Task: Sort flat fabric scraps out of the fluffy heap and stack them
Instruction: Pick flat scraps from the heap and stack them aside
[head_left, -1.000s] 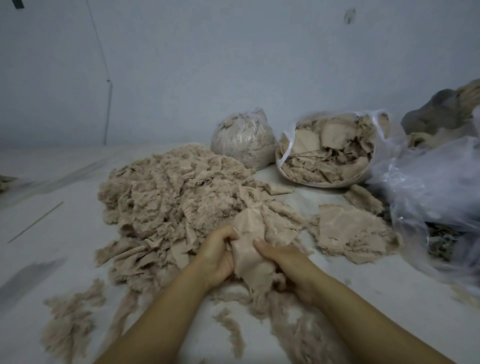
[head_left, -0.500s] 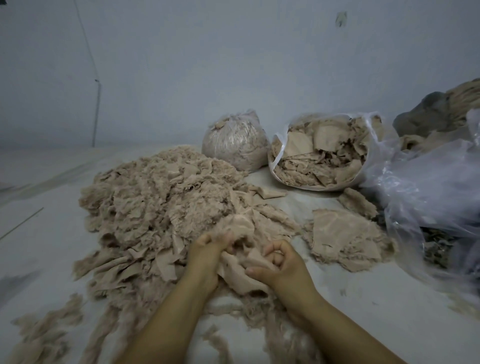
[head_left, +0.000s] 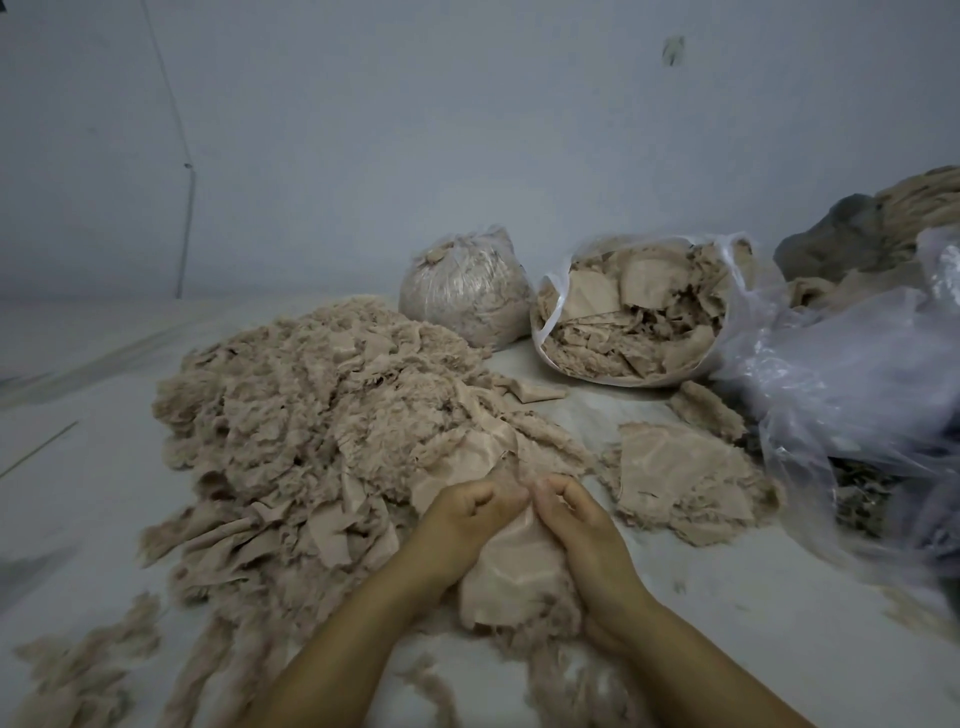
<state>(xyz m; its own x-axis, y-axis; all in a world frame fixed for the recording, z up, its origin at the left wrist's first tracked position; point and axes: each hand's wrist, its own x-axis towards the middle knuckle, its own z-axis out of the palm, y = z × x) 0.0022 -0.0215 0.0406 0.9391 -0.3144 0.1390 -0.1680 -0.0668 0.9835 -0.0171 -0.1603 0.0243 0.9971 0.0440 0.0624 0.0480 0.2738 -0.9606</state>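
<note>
Left hand (head_left: 470, 512) and right hand (head_left: 582, 525) meet, both pinching 1 flat scrap (head_left: 506, 577) at the heap's (head_left: 311, 415) near edge. The stack (head_left: 685, 480) lies right. Risk: clinging fluff travels with the scrap, contaminating the stack.

This looks like a plain sorting room for textile waste rather than a home or shop. A bare grey-white wall (head_left: 467, 130) rises behind a pale sheet-covered floor (head_left: 78, 467) that serves as the work surface. A large heap of beige fluffy fabric offcuts (head_left: 311, 415) covers its middle, and a small stack of flat scraps (head_left: 685, 478) lies towards its right edge. Along the far edge by the wall stand a tied clear bag of fluff (head_left: 467, 291) and an open bag of flat pieces (head_left: 639, 317); more crumpled plastic bags (head_left: 857, 374) crowd the right side.
</note>
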